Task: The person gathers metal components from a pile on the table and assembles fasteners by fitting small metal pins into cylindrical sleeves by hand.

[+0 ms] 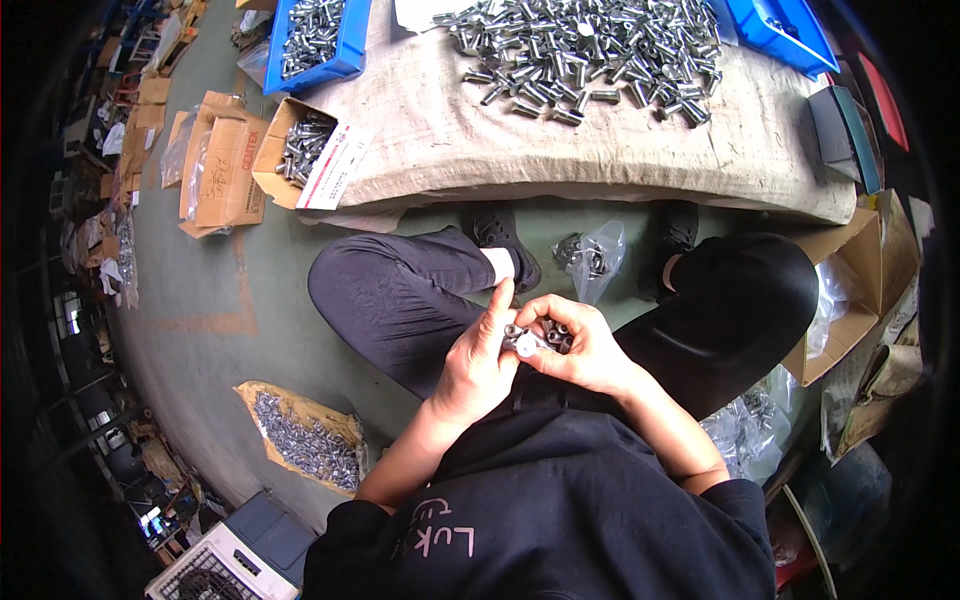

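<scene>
My left hand (482, 358) and my right hand (588, 352) meet in front of my lap. Between them is a small cluster of silver flat-headed metal fasteners (560, 338). The fingers of my right hand curl around several of these. One fastener shows its round pale head (526, 345) by the fingertips. My left hand is closed against the same cluster, its index finger pointing up. Its thumb is partly hidden. Beyond my hands, a clear plastic bag (606, 250) holding similar metal pieces lies on the floor between my feet.
Ahead, a cloth-covered table (440, 150) bears a large fastener pile (590, 55) and blue bins (350, 45). An open carton of fasteners (275, 160) stands at its left. A yellowish sack of metal pieces (300, 435) lies left; an open cardboard box (860, 270) stands right.
</scene>
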Tool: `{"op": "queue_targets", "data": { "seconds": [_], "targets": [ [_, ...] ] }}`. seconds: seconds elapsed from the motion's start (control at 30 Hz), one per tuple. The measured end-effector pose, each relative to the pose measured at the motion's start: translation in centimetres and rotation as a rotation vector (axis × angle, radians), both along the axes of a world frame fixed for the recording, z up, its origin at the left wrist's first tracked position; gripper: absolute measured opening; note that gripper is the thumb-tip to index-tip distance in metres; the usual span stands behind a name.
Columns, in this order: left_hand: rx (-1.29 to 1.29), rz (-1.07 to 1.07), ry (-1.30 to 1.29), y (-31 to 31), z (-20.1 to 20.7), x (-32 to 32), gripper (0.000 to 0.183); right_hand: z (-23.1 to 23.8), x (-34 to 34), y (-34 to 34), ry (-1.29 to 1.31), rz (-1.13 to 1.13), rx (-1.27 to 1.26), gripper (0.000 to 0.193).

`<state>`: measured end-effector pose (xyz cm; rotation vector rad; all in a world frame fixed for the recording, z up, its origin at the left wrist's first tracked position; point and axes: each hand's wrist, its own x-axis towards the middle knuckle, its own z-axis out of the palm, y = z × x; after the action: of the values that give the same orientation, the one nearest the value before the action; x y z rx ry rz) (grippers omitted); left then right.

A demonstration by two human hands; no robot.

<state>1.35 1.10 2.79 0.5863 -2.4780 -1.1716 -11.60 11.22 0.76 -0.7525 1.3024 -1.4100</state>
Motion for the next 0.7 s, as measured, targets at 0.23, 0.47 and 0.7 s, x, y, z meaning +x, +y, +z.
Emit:
{"op": "queue_targets", "data": {
  "seconds": [0.23, 0.47, 0.7],
  "targets": [
    [0.534, 0.006, -0.001, 0.1, -0.1, 0.3, 0.053, -1.4, 0.5, 0.5, -0.324, -0.133, -0.001, 0.021],
    [1.272, 0.291, 0.264, 0.4, -1.7, 0.5, 0.031, -3.4, 1.6, 0.4, -0.85, -0.249, -0.047, 0.017],
    [1.5, 0.501, 0.221, -3.3, -2.2, 2.0, 0.045, -2.5, -4.9, 1.6, -0.822, -0.487, -0.214, 0.021]
  ]
}}
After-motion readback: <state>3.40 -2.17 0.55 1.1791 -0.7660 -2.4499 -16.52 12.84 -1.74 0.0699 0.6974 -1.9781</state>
